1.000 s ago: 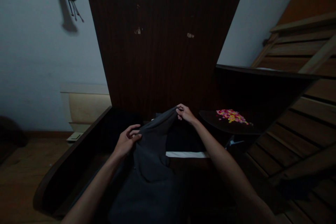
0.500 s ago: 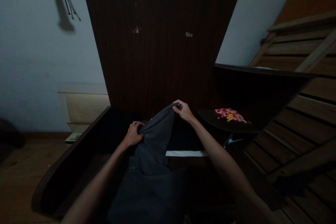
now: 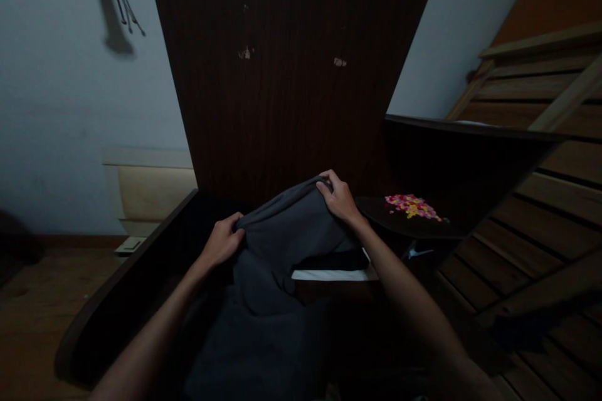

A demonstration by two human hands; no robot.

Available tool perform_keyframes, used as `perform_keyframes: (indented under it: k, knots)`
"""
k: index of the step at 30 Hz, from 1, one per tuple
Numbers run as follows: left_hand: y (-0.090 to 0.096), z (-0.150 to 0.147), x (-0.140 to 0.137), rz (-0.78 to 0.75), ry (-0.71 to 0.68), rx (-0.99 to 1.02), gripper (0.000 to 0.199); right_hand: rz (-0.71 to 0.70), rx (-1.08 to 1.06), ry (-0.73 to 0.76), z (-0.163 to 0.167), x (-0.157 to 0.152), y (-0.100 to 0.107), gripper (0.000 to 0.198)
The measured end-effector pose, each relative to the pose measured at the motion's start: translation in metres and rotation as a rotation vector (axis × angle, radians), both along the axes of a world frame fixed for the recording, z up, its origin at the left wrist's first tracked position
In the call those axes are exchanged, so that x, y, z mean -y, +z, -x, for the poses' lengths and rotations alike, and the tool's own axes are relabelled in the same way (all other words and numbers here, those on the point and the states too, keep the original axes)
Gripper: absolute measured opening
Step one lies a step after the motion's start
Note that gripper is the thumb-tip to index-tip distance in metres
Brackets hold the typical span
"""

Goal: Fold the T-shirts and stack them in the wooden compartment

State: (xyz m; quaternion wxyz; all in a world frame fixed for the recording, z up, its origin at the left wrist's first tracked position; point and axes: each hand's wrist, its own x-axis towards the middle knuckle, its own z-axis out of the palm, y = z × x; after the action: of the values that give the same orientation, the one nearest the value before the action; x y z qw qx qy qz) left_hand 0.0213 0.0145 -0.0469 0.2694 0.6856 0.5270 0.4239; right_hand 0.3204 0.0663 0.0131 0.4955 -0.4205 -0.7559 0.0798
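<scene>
A dark grey garment (image 3: 282,232), its exact kind unclear in the dim light, is stretched between my two hands. My left hand (image 3: 222,239) pinches its upper left edge, thumb and fingers closed on the cloth. Higher up, my right hand (image 3: 339,195) grips the upper right corner in the same way. The top edge runs taut and slanting between them, while the lower cloth hangs in folds and spreads towards me. Behind the garment and below my right hand lies a white strip (image 3: 329,275), partly covered by the cloth.
A tall dark wooden panel (image 3: 291,75) rises behind my hands. At the right, a small rounded shelf (image 3: 376,216) bears a pile of pink and yellow pieces (image 3: 411,205). Wooden slats (image 3: 540,213) stand farther right. A dark curved side board (image 3: 126,282) borders the left.
My hands have moved apart, the left one leftward and the right one slightly up and right. The garment's top edge is now drawn out wider, with more cloth spread between them.
</scene>
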Motion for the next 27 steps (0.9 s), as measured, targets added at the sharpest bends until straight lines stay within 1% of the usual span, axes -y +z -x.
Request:
perform_keyframes:
  k: [3, 5, 6, 8, 10, 12, 13, 14, 15, 17, 19, 21, 24, 25, 27]
  knots:
    - [0.025, 0.004, -0.002, 0.109, -0.1, 0.166, 0.015, -0.005, 0.006, -0.055, -0.007, 0.014, 0.014, 0.018]
    - [0.042, 0.006, -0.01, 0.174, -0.152, 0.239, 0.014, 0.008, 0.007, -0.09, -0.015, 0.021, 0.022, 0.017]
    - [0.049, 0.006, -0.016, 0.187, -0.172, 0.245, 0.014, 0.018, 0.013, -0.114, -0.02, 0.022, 0.025, 0.017]
    - [0.06, 0.003, -0.034, 0.188, -0.216, 0.177, 0.016, 0.049, 0.056, -0.19, -0.031, 0.02, 0.026, 0.017]
    - [0.061, -0.005, -0.054, 0.204, -0.275, 0.006, 0.018, 0.131, 0.141, -0.299, -0.041, 0.012, 0.022, 0.015]
    - [0.051, -0.018, -0.073, 0.241, -0.317, -0.253, 0.021, 0.284, 0.251, -0.395, -0.051, -0.003, 0.009, 0.012]
    - [0.042, -0.026, -0.081, 0.254, -0.313, -0.396, 0.022, 0.384, 0.3, -0.421, -0.054, -0.011, -0.001, 0.011]
    - [0.032, -0.034, -0.088, 0.251, -0.283, -0.542, 0.022, 0.453, 0.34, -0.43, -0.057, -0.02, -0.012, 0.01]
    - [0.02, -0.041, -0.093, 0.252, -0.262, -0.6, 0.021, 0.499, 0.365, -0.439, -0.06, -0.028, -0.024, 0.009]
    - [-0.004, -0.053, -0.099, 0.249, -0.227, -0.663, 0.016, 0.568, 0.388, -0.492, -0.063, -0.042, -0.051, 0.009]
    - [-0.026, -0.06, -0.099, 0.226, -0.2, -0.699, 0.014, 0.592, 0.391, -0.526, -0.065, -0.052, -0.077, 0.011]
    - [-0.042, -0.062, -0.094, 0.178, -0.157, -0.721, 0.019, 0.6, 0.389, -0.546, -0.067, -0.06, -0.099, 0.014]
    - [-0.055, -0.062, -0.077, 0.082, -0.06, -0.739, 0.034, 0.598, 0.377, -0.582, -0.066, -0.068, -0.124, 0.018]
    - [-0.057, -0.062, -0.069, 0.038, -0.024, -0.744, 0.034, 0.6, 0.375, -0.595, -0.065, -0.07, -0.131, 0.02]
    - [-0.06, -0.064, -0.047, -0.042, 0.023, -0.745, 0.028, 0.618, 0.38, -0.611, -0.063, -0.074, -0.141, 0.022]
